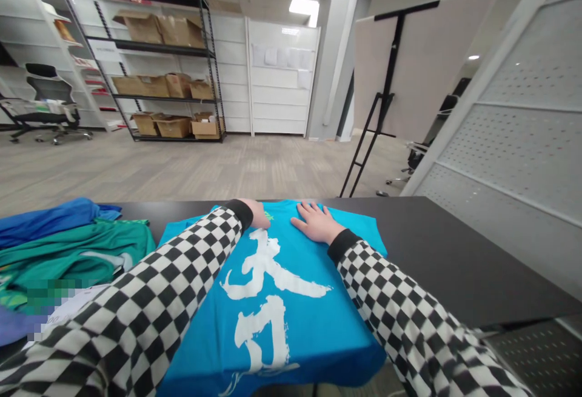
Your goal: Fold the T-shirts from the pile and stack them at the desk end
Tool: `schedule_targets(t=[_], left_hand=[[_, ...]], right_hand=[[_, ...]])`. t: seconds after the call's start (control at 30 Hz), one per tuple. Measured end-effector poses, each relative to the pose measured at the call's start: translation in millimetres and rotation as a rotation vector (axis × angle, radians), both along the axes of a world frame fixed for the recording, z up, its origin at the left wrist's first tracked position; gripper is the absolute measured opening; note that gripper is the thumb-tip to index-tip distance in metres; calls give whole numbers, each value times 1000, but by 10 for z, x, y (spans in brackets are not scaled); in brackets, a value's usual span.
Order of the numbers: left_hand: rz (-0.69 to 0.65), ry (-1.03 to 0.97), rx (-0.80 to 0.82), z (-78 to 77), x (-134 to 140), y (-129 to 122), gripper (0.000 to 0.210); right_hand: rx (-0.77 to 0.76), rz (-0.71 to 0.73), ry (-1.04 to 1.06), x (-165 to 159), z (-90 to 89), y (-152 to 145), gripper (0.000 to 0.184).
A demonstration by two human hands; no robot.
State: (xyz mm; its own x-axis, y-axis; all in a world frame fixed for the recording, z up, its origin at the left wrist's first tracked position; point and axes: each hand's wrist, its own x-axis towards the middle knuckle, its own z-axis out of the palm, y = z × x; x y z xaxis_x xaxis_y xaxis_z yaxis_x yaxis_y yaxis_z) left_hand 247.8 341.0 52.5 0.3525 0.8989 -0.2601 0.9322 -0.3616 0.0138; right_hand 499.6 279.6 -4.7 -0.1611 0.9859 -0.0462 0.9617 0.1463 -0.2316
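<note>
A bright blue T-shirt [313,324] with large white brush-style characters lies spread out on the black table, its lower end hanging over the near edge. My right hand [316,222] rests flat on the shirt's upper right part, fingers spread. My left hand [257,213] touches the upper left part, beside a small green print; its fingers are mostly hidden behind the back of the hand and the cuff. Both forearms wear black-and-white checked sleeves and reach across the shirt.
Blue clothing [59,215] and green clothing [82,251] lie heaped on the table [436,251] at left. Beyond stand a shelf rack [159,48] with cardboard boxes [175,125], an office chair [48,97] and a board on a black stand [384,106]. A perforated panel [513,112] rises at right.
</note>
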Motion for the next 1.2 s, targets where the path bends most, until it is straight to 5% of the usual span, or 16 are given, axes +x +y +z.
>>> schedule_targets(t=[0.07,0.13,0.3,0.47,0.57,0.73,0.83,0.97,1.2], left_hand=[[-38,-68,170,-21,281,17,53],[-143,-235,331,-185,524,-12,55],[-347,-347,259,-643,712,-56,70],[-340,-307,383,-542,668,-132,68],[-385,-355,447,-463,713,-261,70],[-378,-344,216,-597,779,-326,76],[-363,-343,159,-662,778,-273,76],[-352,-367,142,-642,763,-245,80],[-345,-365,124,-616,746,-265,80]], right_hand=[[21,4,49,26,-21,-8,90],[58,-3,129,68,-38,-30,90],[166,-81,241,322,83,-96,86],[395,-236,220,766,340,-116,72],[448,-250,191,837,310,-149,67],[224,-2,56,429,53,-167,66],[20,-23,33,302,-21,-129,76],[-92,-158,12,608,30,-125,97],[-192,-323,-31,1322,140,-202,87]])
